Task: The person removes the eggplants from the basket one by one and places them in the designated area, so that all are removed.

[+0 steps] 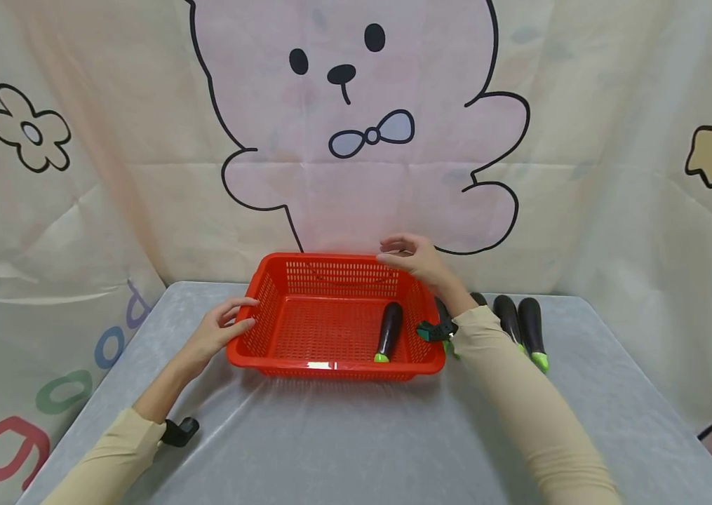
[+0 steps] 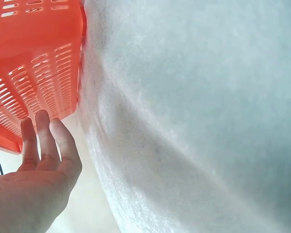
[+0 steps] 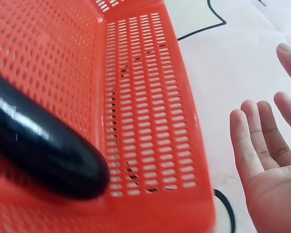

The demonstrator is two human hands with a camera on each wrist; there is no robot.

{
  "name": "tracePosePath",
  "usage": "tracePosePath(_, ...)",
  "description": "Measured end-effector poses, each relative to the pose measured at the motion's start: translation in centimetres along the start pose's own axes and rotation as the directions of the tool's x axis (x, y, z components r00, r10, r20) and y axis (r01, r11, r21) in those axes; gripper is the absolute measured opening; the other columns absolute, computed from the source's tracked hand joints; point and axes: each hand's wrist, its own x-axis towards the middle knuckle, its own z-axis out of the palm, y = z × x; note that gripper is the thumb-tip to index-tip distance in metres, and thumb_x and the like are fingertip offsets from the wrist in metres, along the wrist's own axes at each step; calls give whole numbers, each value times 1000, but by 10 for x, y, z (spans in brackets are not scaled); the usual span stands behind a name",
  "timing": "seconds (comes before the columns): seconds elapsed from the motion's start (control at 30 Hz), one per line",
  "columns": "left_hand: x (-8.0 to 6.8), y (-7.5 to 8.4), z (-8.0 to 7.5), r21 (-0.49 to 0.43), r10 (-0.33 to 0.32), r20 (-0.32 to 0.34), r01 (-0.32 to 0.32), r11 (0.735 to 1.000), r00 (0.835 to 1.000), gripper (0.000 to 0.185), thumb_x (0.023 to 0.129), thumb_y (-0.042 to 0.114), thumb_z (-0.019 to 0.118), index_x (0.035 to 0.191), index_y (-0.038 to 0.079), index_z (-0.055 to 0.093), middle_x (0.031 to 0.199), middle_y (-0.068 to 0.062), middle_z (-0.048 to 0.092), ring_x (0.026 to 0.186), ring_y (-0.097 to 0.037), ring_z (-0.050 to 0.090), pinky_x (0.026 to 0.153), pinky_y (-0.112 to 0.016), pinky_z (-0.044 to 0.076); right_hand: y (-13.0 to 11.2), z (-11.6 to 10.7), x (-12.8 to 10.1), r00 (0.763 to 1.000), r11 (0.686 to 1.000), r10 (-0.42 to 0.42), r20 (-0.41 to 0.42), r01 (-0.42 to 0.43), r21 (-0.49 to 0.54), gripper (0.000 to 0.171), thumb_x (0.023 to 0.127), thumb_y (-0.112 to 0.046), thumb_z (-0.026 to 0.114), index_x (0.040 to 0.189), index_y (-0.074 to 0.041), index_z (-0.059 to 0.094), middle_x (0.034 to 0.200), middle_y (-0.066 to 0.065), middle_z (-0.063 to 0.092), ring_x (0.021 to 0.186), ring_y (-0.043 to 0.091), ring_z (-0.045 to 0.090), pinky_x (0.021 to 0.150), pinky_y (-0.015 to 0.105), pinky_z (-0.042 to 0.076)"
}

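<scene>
A red perforated plastic basket (image 1: 320, 326) stands on the table, with one dark purple eggplant (image 1: 390, 327) lying in its right part, green stem end toward the near side. My left hand (image 1: 219, 328) is at the basket's left rim; in the left wrist view its extended fingers (image 2: 47, 138) lie by the outer wall, and contact is hard to make out. Over the far right corner of the basket hovers my right hand (image 1: 415, 261), holding nothing. The right wrist view shows its fingers (image 3: 242, 145) extended and apart from the rim.
Several more eggplants (image 1: 530, 326) lie on the table to the right of the basket, partly hidden by my right forearm. The grey-covered table (image 1: 343, 442) extends toward me. Behind it hangs a curtain (image 1: 160, 231) printed with a bear.
</scene>
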Motion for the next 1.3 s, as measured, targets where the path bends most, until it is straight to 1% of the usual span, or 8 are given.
tracePosePath(0.13,0,0,1,-3,6,1,-6,1000,1000,45,101,16,66,141,1,51,141,-28,50,114,-43,56,81,-37,57,8,11,8,999,999,34,-3,-34,-22,49,94,-14,75,136,4,56,132,18,59,117,31,57,99,52,47)
tracePosePath(0.2,-1,1,1,-5,15,0,-15,1000,1000,45,101,15,65,141,1,51,140,-28,50,113,-42,57,81,-36,57,14,16,11,999,999,54,-6,-54,-4,51,94,-14,76,137,5,56,131,18,60,118,31,58,101,55,45)
tracePosePath(0.37,-1,2,3,-15,19,4,-18,1000,1000,44,101,14,65,140,1,51,140,-29,50,114,-43,56,82,-36,57,25,27,12,992,982,129,-10,-127,142,48,95,-6,73,136,8,54,130,22,57,116,36,60,103,56,42)
tracePosePath(0.47,-1,3,3,-16,16,4,-16,1000,1000,44,101,14,65,141,0,51,140,-29,50,114,-44,56,81,-36,57,32,33,11,985,970,169,-29,-161,182,45,95,-5,72,135,6,55,130,22,56,116,34,60,103,53,43)
tracePosePath(0.73,-1,3,3,-11,10,8,-10,1000,1000,45,101,15,65,141,1,51,141,-28,50,114,-42,56,82,-37,57,39,42,8,969,973,224,-104,-216,76,45,92,-16,79,130,2,61,127,18,60,114,33,59,102,49,46)
tracePosePath(1.03,-2,3,2,-10,-1,4,1,1000,1000,46,101,17,65,141,2,51,142,-27,49,113,-40,57,81,-38,57,39,49,5,950,958,281,-134,-270,92,53,91,-19,79,134,6,59,128,18,60,119,41,55,103,53,43)
tracePosePath(1.13,-2,2,1,-7,2,3,-2,1000,1000,46,101,17,65,141,2,51,141,-27,50,113,-40,57,81,-38,57,40,51,3,945,957,288,-157,-280,70,53,92,-20,79,134,6,59,129,17,60,117,38,55,103,53,43)
tracePosePath(1.3,-1,0,1,-7,-2,-3,2,1000,1000,45,100,17,66,140,3,52,141,-27,50,112,-37,59,81,-38,57,43,57,1,909,937,345,-233,-346,40,49,90,-24,80,129,0,64,126,16,63,111,34,57,101,50,47)
